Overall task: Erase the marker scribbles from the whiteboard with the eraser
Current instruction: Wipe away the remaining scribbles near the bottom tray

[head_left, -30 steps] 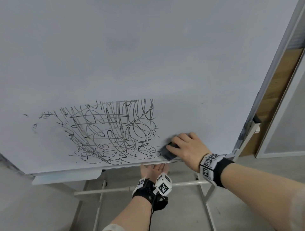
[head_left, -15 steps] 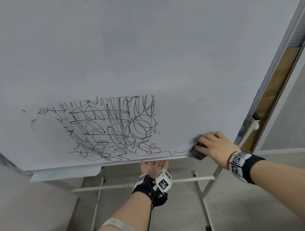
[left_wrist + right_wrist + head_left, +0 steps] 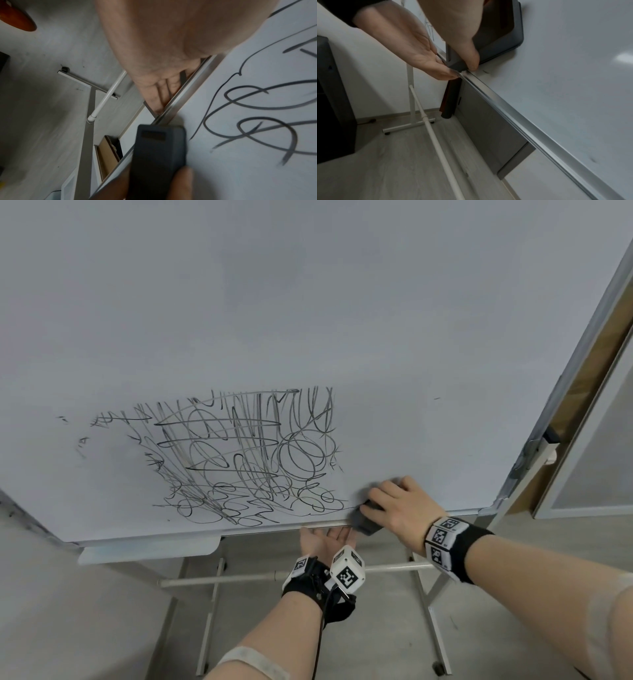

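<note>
The whiteboard (image 3: 308,302) carries a dense patch of black marker scribbles (image 3: 239,457) near its lower edge. My right hand (image 3: 397,505) grips the dark grey eraser (image 3: 368,523) and holds it against the board at the bottom rail, just right of the scribbles. The right wrist view shows my thumb on the eraser (image 3: 505,33). My left hand (image 3: 325,539) lies palm up under the bottom rail (image 3: 505,108), with its straight fingers reaching behind it. In the left wrist view the eraser (image 3: 159,155) sits beside the scribbles (image 3: 257,108).
A pale marker tray (image 3: 147,553) hangs under the board at the left. The stand's white crossbar (image 3: 239,577) and legs are below, over a grey floor. The board's metal side frame (image 3: 548,405) and a wooden door frame (image 3: 582,371) stand at the right.
My right hand swept the eraser right along the bottom edge, then back left to the end of the scribbles. The thin line's right tail has gone. My left hand stayed under the rail.
</note>
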A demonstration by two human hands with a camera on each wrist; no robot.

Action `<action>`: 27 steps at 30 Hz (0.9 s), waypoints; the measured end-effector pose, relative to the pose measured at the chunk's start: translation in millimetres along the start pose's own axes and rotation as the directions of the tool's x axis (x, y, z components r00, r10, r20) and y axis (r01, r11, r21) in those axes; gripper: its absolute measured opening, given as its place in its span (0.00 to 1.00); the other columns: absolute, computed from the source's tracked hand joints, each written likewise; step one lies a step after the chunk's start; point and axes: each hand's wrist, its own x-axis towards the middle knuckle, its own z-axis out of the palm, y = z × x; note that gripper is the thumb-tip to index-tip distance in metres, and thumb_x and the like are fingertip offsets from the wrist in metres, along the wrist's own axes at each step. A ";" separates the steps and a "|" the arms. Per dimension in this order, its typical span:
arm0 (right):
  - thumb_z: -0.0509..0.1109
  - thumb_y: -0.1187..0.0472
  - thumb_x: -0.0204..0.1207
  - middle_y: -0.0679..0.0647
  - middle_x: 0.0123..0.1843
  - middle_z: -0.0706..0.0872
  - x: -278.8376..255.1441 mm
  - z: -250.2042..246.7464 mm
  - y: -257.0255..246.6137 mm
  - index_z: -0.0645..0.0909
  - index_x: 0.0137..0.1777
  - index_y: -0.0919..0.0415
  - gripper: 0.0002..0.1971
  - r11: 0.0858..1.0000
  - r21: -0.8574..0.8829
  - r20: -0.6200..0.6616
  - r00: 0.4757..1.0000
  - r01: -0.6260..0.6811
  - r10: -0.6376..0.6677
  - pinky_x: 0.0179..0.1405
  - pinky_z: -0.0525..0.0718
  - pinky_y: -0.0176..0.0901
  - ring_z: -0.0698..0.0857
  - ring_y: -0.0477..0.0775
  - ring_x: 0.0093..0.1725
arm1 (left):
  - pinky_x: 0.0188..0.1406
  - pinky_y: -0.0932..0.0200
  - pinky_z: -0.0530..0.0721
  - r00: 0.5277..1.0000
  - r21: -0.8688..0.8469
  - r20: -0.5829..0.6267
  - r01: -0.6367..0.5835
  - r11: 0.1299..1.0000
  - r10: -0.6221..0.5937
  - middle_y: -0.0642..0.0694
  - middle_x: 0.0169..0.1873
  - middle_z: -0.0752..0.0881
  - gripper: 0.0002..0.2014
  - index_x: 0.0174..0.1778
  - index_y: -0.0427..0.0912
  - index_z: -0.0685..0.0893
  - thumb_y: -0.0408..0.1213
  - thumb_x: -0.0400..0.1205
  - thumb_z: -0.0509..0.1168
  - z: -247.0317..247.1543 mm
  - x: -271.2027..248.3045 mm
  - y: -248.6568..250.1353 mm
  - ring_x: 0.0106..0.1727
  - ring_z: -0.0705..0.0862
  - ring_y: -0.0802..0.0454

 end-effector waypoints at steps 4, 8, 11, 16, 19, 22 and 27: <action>0.70 0.68 0.63 0.55 0.50 0.85 -31.2 -1.4 26.0 0.87 0.50 0.56 0.15 0.998 -0.060 0.013 1.000 -0.019 0.019 0.49 0.68 0.53 0.76 0.59 0.54 | 0.78 0.32 0.66 1.000 -0.024 0.011 0.025 0.999 -0.024 0.34 0.83 0.63 0.32 0.86 0.49 0.56 0.60 0.89 0.45 0.9 -2.0 0.9 0.83 0.63 0.35; 0.61 0.70 0.65 0.56 0.49 0.85 -43.9 -0.7 31.9 0.87 0.49 0.57 0.17 0.996 -0.070 0.042 0.997 -0.054 0.057 0.46 0.69 0.52 0.81 0.61 0.51 | 0.78 0.32 0.64 0.999 0.004 0.038 0.033 0.999 -0.033 0.36 0.84 0.63 0.32 0.86 0.50 0.56 0.61 0.88 0.43 -4.1 0.2 3.7 0.84 0.61 0.36; 0.60 0.70 0.67 0.56 0.49 0.84 -31.1 2.0 17.8 0.87 0.50 0.57 0.18 0.998 -0.045 0.012 0.998 -0.053 0.054 0.46 0.71 0.53 0.78 0.61 0.51 | 0.77 0.32 0.64 0.998 0.048 0.051 0.040 0.998 -0.042 0.35 0.82 0.67 0.33 0.85 0.46 0.62 0.61 0.88 0.43 -7.8 3.3 4.0 0.83 0.63 0.36; 0.67 0.65 0.68 0.55 0.57 0.85 23.5 13.1 -31.0 0.86 0.57 0.56 0.17 1.000 0.012 0.020 1.000 -0.001 0.001 0.51 0.76 0.56 0.83 0.61 0.57 | 0.75 0.25 0.64 0.990 0.032 0.122 0.061 0.998 -0.065 0.35 0.72 0.78 0.28 0.71 0.44 0.77 0.58 0.86 0.47 -17.2 8.5 4.4 0.71 0.77 0.36; 0.70 0.65 0.68 0.56 0.60 0.84 35.7 13.2 -38.4 0.85 0.58 0.57 0.17 1.000 0.030 0.033 0.999 0.003 -0.004 0.51 0.78 0.56 0.83 0.62 0.58 | 0.72 0.22 0.65 0.984 0.019 0.148 0.101 0.995 -0.103 0.37 0.68 0.82 0.25 0.64 0.39 0.80 0.54 0.86 0.49 -21.3 5.4 14.2 0.70 0.78 0.37; 0.71 0.66 0.65 0.55 0.58 0.83 29.1 7.3 -30.2 0.85 0.55 0.57 0.17 1.000 0.023 0.031 0.999 -0.007 0.006 0.50 0.75 0.55 0.82 0.61 0.56 | 0.75 0.26 0.65 0.988 0.018 0.111 0.104 0.994 -0.105 0.33 0.73 0.78 0.30 0.75 0.37 0.75 0.54 0.86 0.48 -26.6 3.1 26.6 0.76 0.74 0.33; 0.75 0.71 0.56 0.56 0.48 0.80 0.0 -0.1 -0.6 0.81 0.45 0.56 0.18 0.993 -0.059 0.076 0.991 -0.105 0.109 0.43 0.71 0.53 0.79 0.61 0.48 | 0.81 0.31 0.58 0.997 -0.102 0.023 0.071 0.992 -0.069 0.34 0.84 0.62 0.30 0.85 0.41 0.60 0.53 0.89 0.40 -40.0 -5.5 58.1 0.84 0.61 0.33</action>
